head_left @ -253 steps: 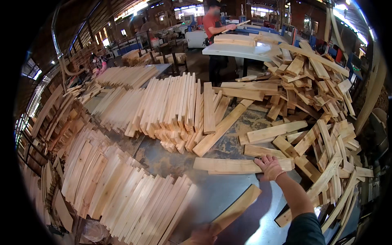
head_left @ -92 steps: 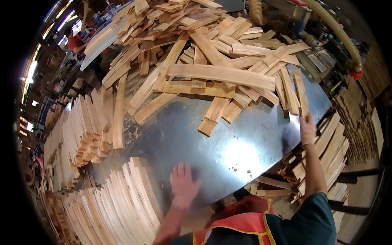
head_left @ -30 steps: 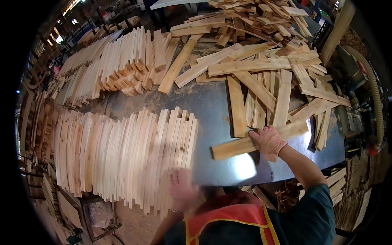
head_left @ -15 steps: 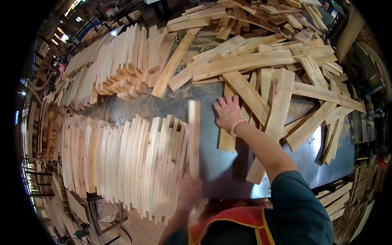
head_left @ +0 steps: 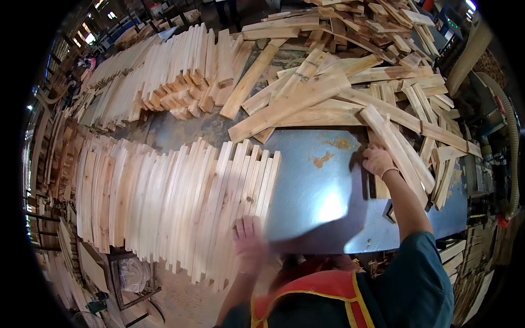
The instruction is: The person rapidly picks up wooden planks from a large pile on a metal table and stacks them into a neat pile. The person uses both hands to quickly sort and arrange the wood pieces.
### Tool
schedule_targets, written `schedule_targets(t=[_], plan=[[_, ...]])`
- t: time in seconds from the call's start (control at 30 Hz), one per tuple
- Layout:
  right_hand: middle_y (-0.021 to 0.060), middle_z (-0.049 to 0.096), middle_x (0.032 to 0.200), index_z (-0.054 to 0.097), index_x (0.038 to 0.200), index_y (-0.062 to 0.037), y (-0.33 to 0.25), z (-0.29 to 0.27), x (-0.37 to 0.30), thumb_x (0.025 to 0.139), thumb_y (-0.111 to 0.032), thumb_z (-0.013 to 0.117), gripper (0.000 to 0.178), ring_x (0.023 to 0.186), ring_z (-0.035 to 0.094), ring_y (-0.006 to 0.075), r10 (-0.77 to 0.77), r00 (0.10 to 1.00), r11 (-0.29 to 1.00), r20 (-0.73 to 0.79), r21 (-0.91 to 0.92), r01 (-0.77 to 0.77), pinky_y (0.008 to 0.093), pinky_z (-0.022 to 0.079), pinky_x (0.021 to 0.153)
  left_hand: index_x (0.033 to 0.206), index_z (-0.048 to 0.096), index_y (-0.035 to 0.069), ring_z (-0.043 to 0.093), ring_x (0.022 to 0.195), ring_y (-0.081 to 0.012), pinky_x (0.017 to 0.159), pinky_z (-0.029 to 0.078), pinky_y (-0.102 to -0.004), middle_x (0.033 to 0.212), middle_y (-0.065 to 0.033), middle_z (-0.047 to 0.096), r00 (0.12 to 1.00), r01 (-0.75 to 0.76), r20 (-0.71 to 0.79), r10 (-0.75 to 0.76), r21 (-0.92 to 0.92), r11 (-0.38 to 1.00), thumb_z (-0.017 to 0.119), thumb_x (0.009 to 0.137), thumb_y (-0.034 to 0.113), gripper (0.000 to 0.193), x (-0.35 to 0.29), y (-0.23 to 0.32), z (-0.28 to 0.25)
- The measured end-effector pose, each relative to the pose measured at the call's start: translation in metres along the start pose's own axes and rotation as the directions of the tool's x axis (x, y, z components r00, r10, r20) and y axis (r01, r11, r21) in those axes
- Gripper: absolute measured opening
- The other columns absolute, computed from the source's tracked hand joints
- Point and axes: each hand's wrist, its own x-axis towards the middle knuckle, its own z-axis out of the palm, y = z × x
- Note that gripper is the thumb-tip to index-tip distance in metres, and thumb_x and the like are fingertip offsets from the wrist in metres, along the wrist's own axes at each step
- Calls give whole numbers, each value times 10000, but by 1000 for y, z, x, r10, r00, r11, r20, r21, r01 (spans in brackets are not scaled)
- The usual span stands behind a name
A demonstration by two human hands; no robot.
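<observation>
My left hand [head_left: 249, 246], in a pale pinkish glove, rests against the near ends of a row of planed wooden strips [head_left: 186, 202]. Its fingers lie fairly flat, and no strip is gripped in it. The strips stand side by side in a tight row. Farther right, my right hand [head_left: 378, 160] has its gloved fingers curled over a short wooden board [head_left: 381, 189] at the edge of a loose heap. A longer board [head_left: 395, 150] leans across the heap beside that hand. The fingertips are partly in shadow.
A grey metal tabletop [head_left: 298, 180] with sawdust patches lies between the row and the heap. Criss-crossed boards [head_left: 295, 106] cover its far side. Another stack of strips [head_left: 186, 71] stands at the far left. A ribbed hose [head_left: 508, 142] hangs on the right.
The strip in my left hand has joined the row's right end, and that hand has let go. My right hand has moved right, and boards have shifted, baring more tabletop.
</observation>
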Motion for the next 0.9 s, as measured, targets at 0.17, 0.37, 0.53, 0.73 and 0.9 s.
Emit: schedule_targets(t=[0.17,0.37,0.53,0.73,0.9], plan=[[168,722,1289,739,1256,-109,-60,-1,-74,929,-337,699,401,1223,673,366,-205,975,784,-87,582,217,403,522,1068,1469,498,76,429,1387,-375,1107,368,-519,1477,-174,473,994,-97,33,101,-113,989,757,770,334,789,15,-7,-34],[171,654,1392,625,1415,-129,-143,-43,-58,896,-287,688,547,1264,633,373,-312,923,804,-224,455,382,442,501,1093,1454,521,80,420,1410,-383,1113,367,-534,1477,-180,478,993,-107,34,113,-157,982,756,762,314,767,13,-16,-39],[115,463,1595,506,1526,-216,-209,-66,41,840,-292,776,741,1496,405,378,-462,773,884,-436,-153,442,557,309,1227,1381,573,106,496,1315,-375,1067,408,-523,1393,-159,527,978,-139,-175,114,-141,980,729,753,248,663,13,-11,-18],[120,482,1563,453,1589,-254,-239,-90,143,767,-444,849,931,1458,432,365,-547,783,818,-296,-385,427,535,325,1177,1113,665,155,598,1039,-324,942,462,-468,1124,-84,602,987,-72,-153,45,-181,981,673,734,190,381,34,-4,-35],[175,625,1399,497,1546,-155,-249,-120,202,728,-450,865,944,1289,615,335,-448,880,888,-156,-192,418,450,533,960,1086,672,177,615,1048,-308,910,470,-461,1117,-76,616,985,-41,-174,15,-149,988,657,749,171,338,38,1,-39]])
